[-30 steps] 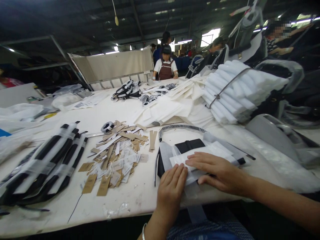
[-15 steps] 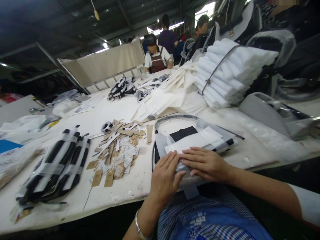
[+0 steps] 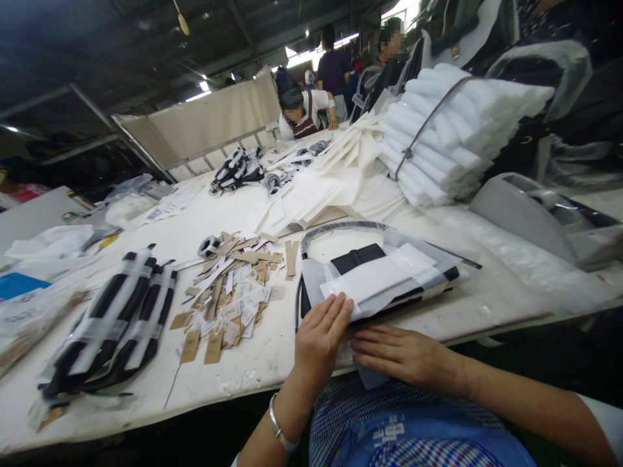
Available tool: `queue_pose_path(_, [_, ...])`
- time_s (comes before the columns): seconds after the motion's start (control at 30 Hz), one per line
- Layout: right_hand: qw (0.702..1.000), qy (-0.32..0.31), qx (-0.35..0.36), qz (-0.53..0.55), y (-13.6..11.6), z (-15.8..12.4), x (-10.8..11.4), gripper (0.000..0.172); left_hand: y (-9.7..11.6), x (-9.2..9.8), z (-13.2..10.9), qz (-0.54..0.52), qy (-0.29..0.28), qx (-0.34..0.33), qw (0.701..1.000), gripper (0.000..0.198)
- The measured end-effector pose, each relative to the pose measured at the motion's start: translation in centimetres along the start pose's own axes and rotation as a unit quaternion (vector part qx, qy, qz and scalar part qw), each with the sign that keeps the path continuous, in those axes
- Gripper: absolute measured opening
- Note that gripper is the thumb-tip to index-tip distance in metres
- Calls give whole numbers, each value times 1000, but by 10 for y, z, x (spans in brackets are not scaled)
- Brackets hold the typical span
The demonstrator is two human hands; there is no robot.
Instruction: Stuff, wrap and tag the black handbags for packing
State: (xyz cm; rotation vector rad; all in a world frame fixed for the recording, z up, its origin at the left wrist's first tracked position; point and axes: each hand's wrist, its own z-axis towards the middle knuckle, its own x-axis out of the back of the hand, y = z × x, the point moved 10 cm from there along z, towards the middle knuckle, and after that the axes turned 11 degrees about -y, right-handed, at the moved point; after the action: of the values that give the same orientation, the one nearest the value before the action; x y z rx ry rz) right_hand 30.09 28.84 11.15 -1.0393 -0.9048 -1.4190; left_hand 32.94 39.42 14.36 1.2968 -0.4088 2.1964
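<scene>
A black handbag [image 3: 357,258] lies on the table in front of me, partly covered by white wrapping sheets [image 3: 384,275]. Its long strap or handle, in clear wrap, arches over the far side. My left hand [image 3: 324,331] rests with flat fingers on the bag's lower left corner, at the edge of the sheet. Just below the bag, my right hand [image 3: 413,357] lies palm down near the table's front edge, fingers stretched out and holding nothing. Beneath it hangs a grey flap or strip [image 3: 372,377], partly hidden; what it belongs to I cannot tell.
Left of the bag are a pile of paper hang tags [image 3: 233,292] and black wrapped straps [image 3: 111,318]. White foam sheets [image 3: 438,136], tied in a bundle, stand behind on the right. A grey bag [image 3: 525,214] lies at right. Across the table, a co-worker [image 3: 306,113] leans forward.
My right hand has come down off the bag toward the table edge, uncovering the bag's lower side. My left hand stays on the corner. The co-worker opposite has bent lower.
</scene>
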Motion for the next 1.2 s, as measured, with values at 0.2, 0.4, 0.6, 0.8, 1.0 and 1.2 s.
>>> queue_pose_path(0.2, [991,127,-37,25,0,12,6,27,1,-2,-2,13,19,7,1000,39])
queue_pose_path(0.4, [986,139,-56,70,-21,-1,7,29,-1,0,1,12,25,21,999,37])
queue_pose_path(0.6, [987,122,-68,81,-28,-7,21,30,1,-1,1,13,23,19,999,38])
queue_pose_path(0.8, [984,144,-60,83,-8,14,64,27,3,-2,0,21,24,23,999,37])
queue_pose_path(1.0, [989,119,-57,71,12,38,81,26,2,-1,-1,22,39,29,999,36])
queue_pose_path(1.2, [992,68,-55,86,-17,26,59,27,-1,-1,0,1,36,43,998,36])
